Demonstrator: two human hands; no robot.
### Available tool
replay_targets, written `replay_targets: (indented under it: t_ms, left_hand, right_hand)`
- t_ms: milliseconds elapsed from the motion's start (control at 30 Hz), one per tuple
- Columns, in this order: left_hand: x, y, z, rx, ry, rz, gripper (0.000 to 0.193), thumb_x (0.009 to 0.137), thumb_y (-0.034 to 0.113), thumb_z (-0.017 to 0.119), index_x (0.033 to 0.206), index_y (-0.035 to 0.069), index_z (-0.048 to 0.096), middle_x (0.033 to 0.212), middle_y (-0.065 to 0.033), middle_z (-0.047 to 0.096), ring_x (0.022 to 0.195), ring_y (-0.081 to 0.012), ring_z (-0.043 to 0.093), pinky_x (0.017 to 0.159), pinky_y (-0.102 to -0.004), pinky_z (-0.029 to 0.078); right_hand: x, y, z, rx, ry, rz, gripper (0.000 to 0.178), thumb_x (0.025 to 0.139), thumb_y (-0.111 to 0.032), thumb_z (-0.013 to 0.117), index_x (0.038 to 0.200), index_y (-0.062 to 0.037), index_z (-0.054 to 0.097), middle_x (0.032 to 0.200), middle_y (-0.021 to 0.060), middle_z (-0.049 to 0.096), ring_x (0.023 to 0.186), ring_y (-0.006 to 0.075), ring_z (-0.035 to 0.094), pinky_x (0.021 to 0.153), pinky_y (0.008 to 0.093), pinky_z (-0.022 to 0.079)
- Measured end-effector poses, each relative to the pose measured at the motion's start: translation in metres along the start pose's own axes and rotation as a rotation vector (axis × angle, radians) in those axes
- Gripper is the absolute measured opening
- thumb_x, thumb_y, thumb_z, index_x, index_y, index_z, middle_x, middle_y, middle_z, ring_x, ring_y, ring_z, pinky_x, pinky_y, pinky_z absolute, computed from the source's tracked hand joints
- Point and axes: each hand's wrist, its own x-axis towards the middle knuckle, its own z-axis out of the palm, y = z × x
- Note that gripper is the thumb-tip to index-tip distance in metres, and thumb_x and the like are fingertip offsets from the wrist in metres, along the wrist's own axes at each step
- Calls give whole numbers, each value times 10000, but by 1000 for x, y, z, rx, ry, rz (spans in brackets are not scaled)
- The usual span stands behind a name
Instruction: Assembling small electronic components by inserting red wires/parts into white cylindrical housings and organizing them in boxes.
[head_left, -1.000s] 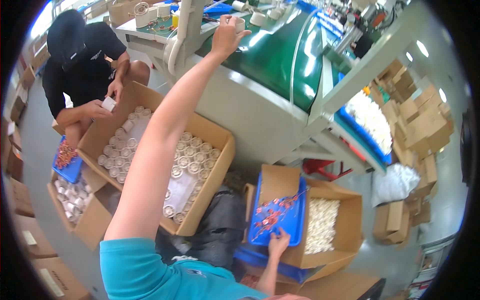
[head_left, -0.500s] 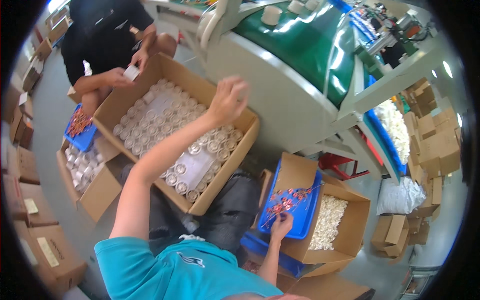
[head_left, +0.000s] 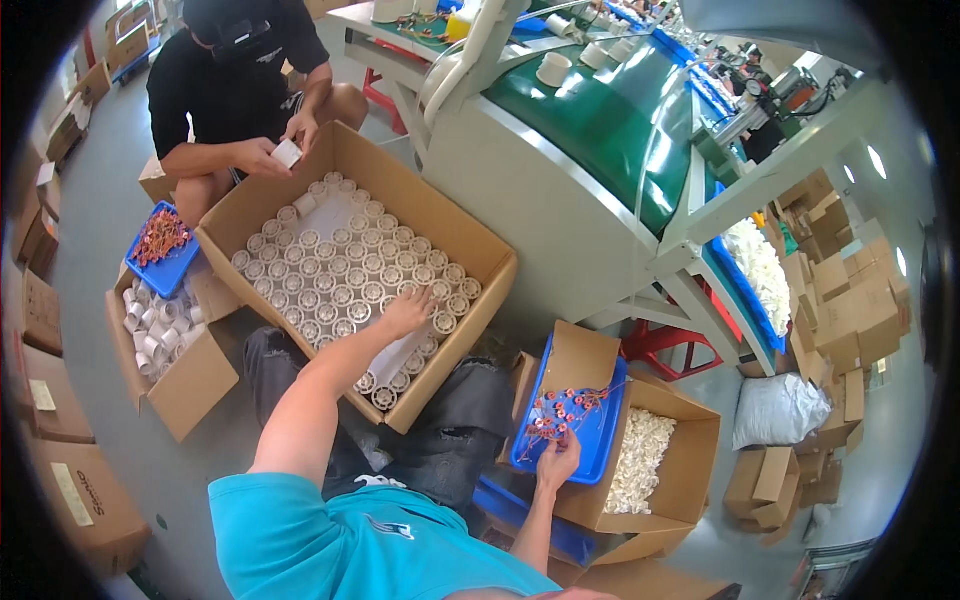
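Observation:
In the large cardboard box [head_left: 460, 365], my left hand [head_left: 406, 313] reaches down to the white round plastic parts [head_left: 345, 265], its fingers apart and touching or just above several of them. Whether a part lies under the fingertips is hidden. My right hand [head_left: 558, 462] is at the near edge of a blue tray [head_left: 600, 445], its thumb and fingers pinched on a small red component with wire leads. More of these red wired components [head_left: 565, 405] lie in a tangle on that tray.
Across the box a person in black holds a white part [head_left: 288, 153]. A second blue tray of red wired components [head_left: 165, 270] rests on a box of white cylinders [head_left: 155, 335]. An open box of small white pieces [head_left: 640, 465] and a green conveyor [head_left: 600, 130] stand to the right.
My left hand has come down from above the box's right side onto the white parts. My right hand stays at the tray with its fingers pinched.

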Motion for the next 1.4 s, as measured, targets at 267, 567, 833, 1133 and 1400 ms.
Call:
replay_targets:
  t_ms: [267,567,833,1133,1400]
  left_hand:
    - [15,18,-30,-47,-29,31,234,826,173,565,983,20,646,953,-153,678,1032,-284,642,924,-433,454]
    - [18,0,-80,-382,-304,-207,677,687,12,717,1292,-4,414,1228,-272,477,1003,-424,619,852,-465,540]
    - [-20,0,-204,-1558,105,-564,563,664,74,738,1185,-9,539,1067,-114,626,1021,-202,615,920,-328,488]
    - [-90,108,-260,-2011,-47,-449,361,747,138,845,1027,36,641,917,-30,694,868,-108,647,795,-272,523]
    - [-100,146,-264,-2163,-166,-210,407,803,131,765,1139,28,559,1042,-89,700,942,-131,638,850,-294,508]
  right_hand:
    - [13,-15,-46,387,225,329,211,878,23,614,1085,51,586,877,150,641,711,217,693,571,327,530]
    - [21,-1,-51,1155,129,647,445,898,32,578,1309,40,407,875,157,640,687,241,679,569,310,552]
    - [27,7,-57,1088,25,638,445,919,4,499,1348,-7,376,811,127,627,634,218,667,505,290,523]
    - [21,-29,-65,969,-112,671,542,891,-44,457,1413,-72,316,703,83,557,458,163,536,396,273,425]
    - [24,-45,-71,1097,-10,776,504,894,-55,494,1365,-79,317,721,76,537,518,143,488,422,275,365]
